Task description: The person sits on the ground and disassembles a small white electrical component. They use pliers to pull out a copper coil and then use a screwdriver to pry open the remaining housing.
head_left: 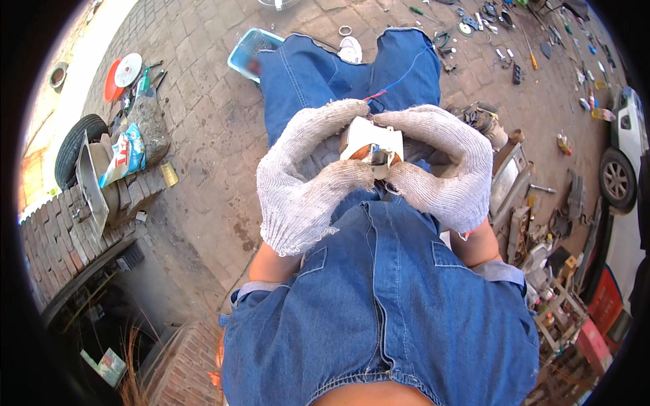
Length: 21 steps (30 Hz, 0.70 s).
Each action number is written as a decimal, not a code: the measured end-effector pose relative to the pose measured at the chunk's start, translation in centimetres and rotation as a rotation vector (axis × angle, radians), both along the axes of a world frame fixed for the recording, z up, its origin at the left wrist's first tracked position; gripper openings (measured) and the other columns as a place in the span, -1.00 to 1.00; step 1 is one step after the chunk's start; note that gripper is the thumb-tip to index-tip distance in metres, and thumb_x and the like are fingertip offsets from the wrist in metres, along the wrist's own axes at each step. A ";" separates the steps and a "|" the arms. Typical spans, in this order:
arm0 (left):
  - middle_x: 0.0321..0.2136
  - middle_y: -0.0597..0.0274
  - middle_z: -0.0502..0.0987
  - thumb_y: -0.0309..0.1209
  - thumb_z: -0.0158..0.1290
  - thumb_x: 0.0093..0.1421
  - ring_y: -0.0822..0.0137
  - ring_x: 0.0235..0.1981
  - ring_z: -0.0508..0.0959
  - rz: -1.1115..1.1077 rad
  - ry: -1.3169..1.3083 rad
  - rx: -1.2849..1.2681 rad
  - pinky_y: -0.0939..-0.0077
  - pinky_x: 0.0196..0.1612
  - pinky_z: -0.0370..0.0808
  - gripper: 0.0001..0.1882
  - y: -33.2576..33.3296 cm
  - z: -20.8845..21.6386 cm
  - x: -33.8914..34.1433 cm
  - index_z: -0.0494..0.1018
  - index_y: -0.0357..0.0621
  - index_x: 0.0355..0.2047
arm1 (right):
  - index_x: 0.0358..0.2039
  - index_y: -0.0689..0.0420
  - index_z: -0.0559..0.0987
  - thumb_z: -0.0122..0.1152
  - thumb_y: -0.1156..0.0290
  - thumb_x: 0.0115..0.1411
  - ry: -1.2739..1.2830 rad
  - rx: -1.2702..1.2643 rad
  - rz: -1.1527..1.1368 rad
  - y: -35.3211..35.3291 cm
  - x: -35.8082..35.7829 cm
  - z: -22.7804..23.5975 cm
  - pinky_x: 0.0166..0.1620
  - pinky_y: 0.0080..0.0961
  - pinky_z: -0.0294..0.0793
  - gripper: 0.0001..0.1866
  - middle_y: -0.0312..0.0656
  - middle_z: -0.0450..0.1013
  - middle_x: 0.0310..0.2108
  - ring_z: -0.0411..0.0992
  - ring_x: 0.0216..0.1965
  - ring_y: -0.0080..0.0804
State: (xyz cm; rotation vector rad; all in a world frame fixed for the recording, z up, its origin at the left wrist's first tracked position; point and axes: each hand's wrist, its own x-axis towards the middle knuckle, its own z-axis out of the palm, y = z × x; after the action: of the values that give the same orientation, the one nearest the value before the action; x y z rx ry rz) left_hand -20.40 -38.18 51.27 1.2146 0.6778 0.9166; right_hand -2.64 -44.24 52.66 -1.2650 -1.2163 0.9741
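Note:
Both my hands wear dirty white knitted gloves and close around a motor stator (380, 135) above my lap. It has a white plastic end frame, and copper-coloured windings show inside it. My left hand (305, 169) grips the left side, thumb at the near edge and fingers along the far side. On the other side my right hand (450, 166) holds it the same way, its thumb tip close to the left thumb. A thin wire, red then blue (399, 78), runs from its far side across my right knee. Much of the stator's outside is hidden by the gloves.
A light-blue plastic basin (249, 51) stands beyond my left knee. To the left lie a tyre (78, 145), a stone block (149, 128) and a blue-and-white bag (127, 155). Scattered tools and parts (477, 24) cover the paving at far right, near a white car (626, 169).

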 end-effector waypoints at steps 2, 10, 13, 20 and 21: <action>-0.02 0.07 0.48 -0.42 0.35 -0.06 0.25 0.01 0.49 -0.015 0.025 -0.019 0.39 0.09 0.44 -0.37 0.1 0.2 -0.2 0.44 -0.38 0.03 | -0.10 0.27 0.60 0.39 0.53 -0.04 -0.014 0.006 0.009 0.1 0.1 0.0 -0.25 -0.64 0.54 -0.58 -0.15 0.55 -0.26 0.56 -0.30 -0.51; -0.04 0.06 0.49 -0.46 0.36 -0.10 0.23 0.00 0.50 -0.038 -0.053 -0.059 0.36 0.09 0.43 -0.37 0.4 -0.2 -0.3 0.44 -0.41 0.01 | -0.11 0.25 0.61 0.41 0.43 -0.06 -0.085 -0.003 0.035 0.1 0.6 0.2 -0.26 -0.59 0.55 -0.56 -0.12 0.55 -0.29 0.58 -0.31 -0.44; -0.02 0.05 0.46 -0.46 0.36 -0.09 0.21 -0.01 0.51 -0.052 -0.082 -0.107 0.34 0.10 0.43 -0.36 0.4 -0.2 -0.3 0.43 -0.42 0.03 | -0.11 0.24 0.61 0.41 0.42 -0.06 -0.120 0.005 0.056 0.2 0.8 0.3 -0.27 -0.57 0.55 -0.55 -0.11 0.56 -0.30 0.58 -0.32 -0.41; 0.05 0.01 0.38 -0.39 0.40 -0.15 0.16 0.07 0.44 -0.057 -0.155 0.163 0.29 0.14 0.40 -0.30 0.1 -1.4 -0.5 0.44 -0.34 0.03 | -0.01 0.18 0.57 0.54 0.36 -0.18 -0.102 0.176 0.063 0.4 0.8 0.2 -0.10 -0.49 0.52 -0.36 -0.10 0.48 -0.12 0.51 -0.11 -0.33; 0.06 -0.01 0.37 -0.39 0.41 -0.17 0.14 0.09 0.43 -0.044 -0.134 0.258 0.27 0.14 0.40 -0.31 0.1 -1.4 -0.3 0.46 -0.32 0.02 | 0.02 0.18 0.55 0.56 0.35 -0.20 -0.039 0.178 0.051 0.3 0.7 0.0 -0.07 -0.48 0.50 -0.31 -0.10 0.45 -0.08 0.49 -0.08 -0.31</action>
State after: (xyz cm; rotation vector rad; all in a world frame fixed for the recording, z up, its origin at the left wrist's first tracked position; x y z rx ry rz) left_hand -20.67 -38.11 49.84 1.3759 0.4331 1.0620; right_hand -1.91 -43.92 52.63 -1.1224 -1.3407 0.8605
